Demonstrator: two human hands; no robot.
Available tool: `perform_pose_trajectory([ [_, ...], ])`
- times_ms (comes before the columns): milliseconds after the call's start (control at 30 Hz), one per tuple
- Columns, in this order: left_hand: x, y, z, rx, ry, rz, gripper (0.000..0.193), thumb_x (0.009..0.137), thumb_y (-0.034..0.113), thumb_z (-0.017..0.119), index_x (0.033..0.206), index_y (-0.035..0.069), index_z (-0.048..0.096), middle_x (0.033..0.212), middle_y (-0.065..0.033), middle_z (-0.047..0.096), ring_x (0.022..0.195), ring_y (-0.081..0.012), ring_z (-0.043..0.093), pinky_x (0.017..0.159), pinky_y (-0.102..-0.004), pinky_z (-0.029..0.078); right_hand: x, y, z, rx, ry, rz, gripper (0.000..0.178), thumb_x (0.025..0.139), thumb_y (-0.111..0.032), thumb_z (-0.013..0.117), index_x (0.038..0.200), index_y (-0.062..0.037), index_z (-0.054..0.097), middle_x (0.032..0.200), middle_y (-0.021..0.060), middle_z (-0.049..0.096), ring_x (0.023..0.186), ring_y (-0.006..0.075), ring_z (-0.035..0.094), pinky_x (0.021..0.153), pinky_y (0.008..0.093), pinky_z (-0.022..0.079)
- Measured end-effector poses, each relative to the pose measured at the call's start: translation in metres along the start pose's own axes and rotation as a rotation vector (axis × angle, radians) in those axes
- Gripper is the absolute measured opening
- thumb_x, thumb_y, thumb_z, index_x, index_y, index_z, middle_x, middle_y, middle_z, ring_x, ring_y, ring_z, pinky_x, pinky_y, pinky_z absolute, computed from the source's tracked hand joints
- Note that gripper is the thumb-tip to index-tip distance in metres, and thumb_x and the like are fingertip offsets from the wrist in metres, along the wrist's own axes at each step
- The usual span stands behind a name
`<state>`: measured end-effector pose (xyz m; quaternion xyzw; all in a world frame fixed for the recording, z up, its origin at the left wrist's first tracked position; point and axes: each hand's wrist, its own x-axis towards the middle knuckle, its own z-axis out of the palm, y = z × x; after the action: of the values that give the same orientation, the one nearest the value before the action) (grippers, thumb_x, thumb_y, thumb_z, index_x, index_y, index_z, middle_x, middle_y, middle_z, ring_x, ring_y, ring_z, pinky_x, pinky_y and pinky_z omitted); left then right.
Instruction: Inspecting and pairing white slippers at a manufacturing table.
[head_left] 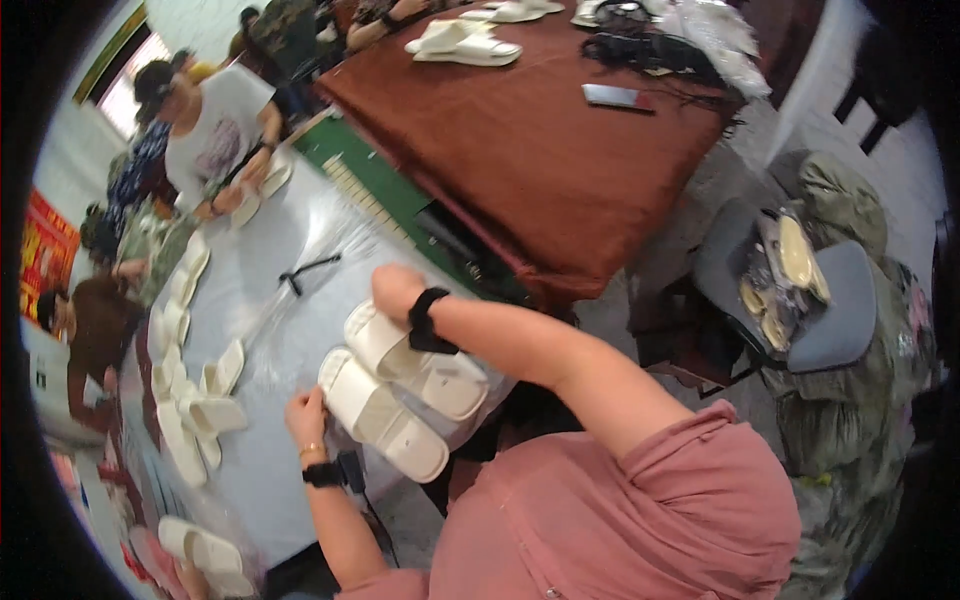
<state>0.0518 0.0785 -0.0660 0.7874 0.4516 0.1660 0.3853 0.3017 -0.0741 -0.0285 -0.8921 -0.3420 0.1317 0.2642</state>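
A pair of cream slippers lies side by side in front of me at the near edge of the pale, sheet-covered table (pixel 270 320). My left hand (pixel 307 420) is closed at the outer toe edge of the left slipper (pixel 385 415), its fingertips touching the rim. At the toe of the right slipper (pixel 375 335) my right hand (pixel 398 290) is closed too, with the fingers partly hidden behind the hand. My right wrist and its black band cover part of that slipper's strap.
More cream slippers (pixel 205 410) lie along the table's left side. A black strap-like item (pixel 310 270) rests mid-table. Across from me, a person (pixel 215 130) handles a slipper. A brown-covered table (pixel 540 150) stands beyond; a grey chair (pixel 840 310) holds bagged slippers at right.
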Motion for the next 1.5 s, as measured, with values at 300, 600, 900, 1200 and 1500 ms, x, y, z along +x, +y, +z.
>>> perform_pose_trajectory([
  [300,-0.013,0.011,0.002,0.192,0.218,0.133,0.029,0.078,0.023,0.064,0.077,-0.006,0.067,0.063,-0.0143,0.065,0.055,-0.0232,0.062,0.057,-0.034,0.049,0.003,0.005,0.0,0.043,-0.029,-0.025,0.02,0.076,-0.011,0.056,0.087,-0.0029,0.071,0.095,0.0205,0.068,0.09,0.0356,0.066,0.077,0.0425,0.053],
  [600,-0.031,0.065,0.016,-0.217,0.239,0.382,0.014,0.087,0.012,0.06,0.086,-0.001,0.063,0.078,-0.0053,0.064,0.071,-0.0132,0.057,0.066,-0.028,0.047,0.001,-0.021,0.014,0.928,-0.08,-0.342,0.014,0.085,-0.013,0.056,0.082,0.0,0.061,0.076,0.0133,0.067,0.063,0.0182,0.064,0.057,0.0329,0.052],
  [900,-0.026,0.093,0.039,-0.63,0.075,0.3,0.009,0.089,0.01,0.061,0.09,0.002,0.064,0.076,0.0022,0.06,0.065,-0.003,0.049,0.058,-0.0191,0.04,-0.016,-0.021,0.029,1.039,-0.16,-0.331,0.011,0.087,-0.01,0.057,0.085,0.0003,0.059,0.075,0.0061,0.065,0.058,0.0084,0.057,0.055,0.0228,0.047],
  [1200,-0.024,0.084,0.05,-0.531,0.03,0.211,0.01,0.088,0.013,0.063,0.088,0.003,0.065,0.073,0.0063,0.056,0.063,-0.0016,0.045,0.055,-0.0189,0.035,-0.022,-0.02,0.03,1.012,-0.229,-0.405,0.009,0.086,-0.01,0.058,0.086,-0.0009,0.061,0.072,0.0014,0.063,0.062,0.0067,0.054,0.057,0.0228,0.046],
  [1500,-0.023,0.083,0.053,-0.541,-0.012,0.174,0.01,0.088,0.012,0.063,0.087,0.003,0.065,0.074,0.0059,0.058,0.063,-0.0015,0.045,0.055,-0.0187,0.036,-0.019,-0.018,0.033,0.913,-0.213,-0.46,0.009,0.084,-0.009,0.061,0.084,-0.0001,0.062,0.068,0.0016,0.058,0.063,0.0077,0.05,0.059,0.0241,0.043],
])
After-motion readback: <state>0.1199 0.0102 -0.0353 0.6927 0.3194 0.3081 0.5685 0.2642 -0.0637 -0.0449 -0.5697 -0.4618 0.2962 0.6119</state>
